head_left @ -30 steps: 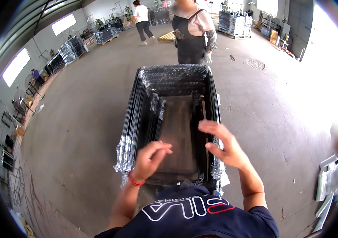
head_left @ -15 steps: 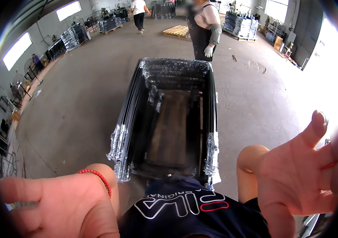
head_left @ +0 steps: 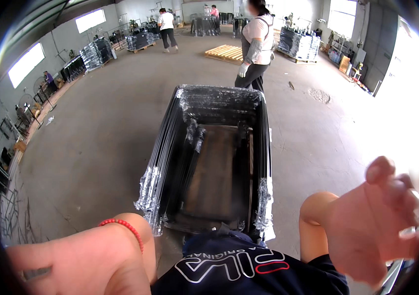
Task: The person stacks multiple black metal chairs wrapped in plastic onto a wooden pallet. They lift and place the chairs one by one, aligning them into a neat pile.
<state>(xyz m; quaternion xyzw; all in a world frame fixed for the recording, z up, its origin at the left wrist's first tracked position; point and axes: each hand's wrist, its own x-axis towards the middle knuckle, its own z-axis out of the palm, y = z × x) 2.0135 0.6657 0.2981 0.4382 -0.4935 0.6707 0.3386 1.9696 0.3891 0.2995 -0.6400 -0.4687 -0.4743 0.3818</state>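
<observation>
My left hand (head_left: pixel 84 260) is raised at the lower left, palm showing, fingers stretched toward the dark rim of the picture. A red bead bracelet (head_left: pixel 129 227) circles that wrist. At the lower right my right hand (head_left: pixel 374 233) is also up, its fingers loosely bent and somewhat blurred. I see nothing held in either hand. Between and beyond them stands a stack of black rectangular frames (head_left: pixel 165 142), nested around a hollow middle. Clear plastic film (head_left: pixel 148 194) wraps its corners and far end. Both hands are apart from the stack.
Past the stack's far end is a person (head_left: pixel 256 44) wearing gloves and dark overalls. A slatted wooden pallet (head_left: pixel 224 52) lies behind. Wrapped stacks (head_left: pixel 298 45) stand at the back. Another person (head_left: pixel 166 27) in a white top is farther off. Standing fans line the left wall.
My right hand's fingers have bent inward from a wider spread. The gloved person has turned sideways. The whole scene sits slightly lower in the picture, showing more of the room's back.
</observation>
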